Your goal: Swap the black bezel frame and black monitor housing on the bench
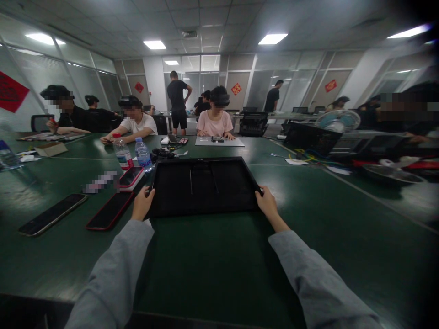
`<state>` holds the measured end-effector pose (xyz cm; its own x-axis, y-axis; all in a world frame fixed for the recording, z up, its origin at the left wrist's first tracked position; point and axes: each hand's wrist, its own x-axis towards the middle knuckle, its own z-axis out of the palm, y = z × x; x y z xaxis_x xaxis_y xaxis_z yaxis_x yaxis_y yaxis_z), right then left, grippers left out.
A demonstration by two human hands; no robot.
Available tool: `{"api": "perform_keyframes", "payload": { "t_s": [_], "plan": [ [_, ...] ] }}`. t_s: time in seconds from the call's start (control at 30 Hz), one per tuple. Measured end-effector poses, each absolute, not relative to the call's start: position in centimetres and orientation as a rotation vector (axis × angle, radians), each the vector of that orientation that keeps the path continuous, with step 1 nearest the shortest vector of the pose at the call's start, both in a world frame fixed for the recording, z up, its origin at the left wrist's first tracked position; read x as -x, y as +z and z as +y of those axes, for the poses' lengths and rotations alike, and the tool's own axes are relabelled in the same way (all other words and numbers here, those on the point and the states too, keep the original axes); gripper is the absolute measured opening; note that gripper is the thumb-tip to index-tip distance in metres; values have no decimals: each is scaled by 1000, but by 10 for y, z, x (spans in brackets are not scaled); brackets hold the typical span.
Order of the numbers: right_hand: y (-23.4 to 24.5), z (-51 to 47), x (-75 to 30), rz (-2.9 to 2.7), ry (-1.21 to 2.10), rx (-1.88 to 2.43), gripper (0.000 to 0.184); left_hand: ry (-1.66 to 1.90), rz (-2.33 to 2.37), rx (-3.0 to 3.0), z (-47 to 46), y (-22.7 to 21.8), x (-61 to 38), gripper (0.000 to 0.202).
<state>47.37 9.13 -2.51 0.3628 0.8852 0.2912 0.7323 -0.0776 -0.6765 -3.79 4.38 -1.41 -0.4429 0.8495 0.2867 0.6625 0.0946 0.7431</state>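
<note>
A wide black rectangular tray-like panel [173, 194] with a raised rim lies on the green table [206, 265] before me. Two thin pale lines run down its middle, and I cannot make out exactly what it is. My left hand [142, 204] is closed on its left edge, thumb on top. On the opposite edge, my right hand [267, 202] grips in the same way. Both sets of fingers are partly hidden beneath the rim. Close to my left hand lies a red-edged phone [109, 211].
Left of the panel are another phone [53, 214], a pink-edged phone [131, 177], a red-capped bottle [122, 153] and a blue-capped bottle [143, 155]. A person in pink [215, 121] sits opposite. Cables [318, 160] and a metal bowl [393, 174] are at right.
</note>
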Motion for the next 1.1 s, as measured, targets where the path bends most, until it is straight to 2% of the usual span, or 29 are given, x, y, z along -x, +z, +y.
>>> {"api": "perform_keyframes", "payload": {
  "t_s": [1.1],
  "plan": [
    [-23, 90, -473, -1414, 242, 1886, 48, 1261, 2170, -1525, 47, -19, 41, 48]
  ]
}}
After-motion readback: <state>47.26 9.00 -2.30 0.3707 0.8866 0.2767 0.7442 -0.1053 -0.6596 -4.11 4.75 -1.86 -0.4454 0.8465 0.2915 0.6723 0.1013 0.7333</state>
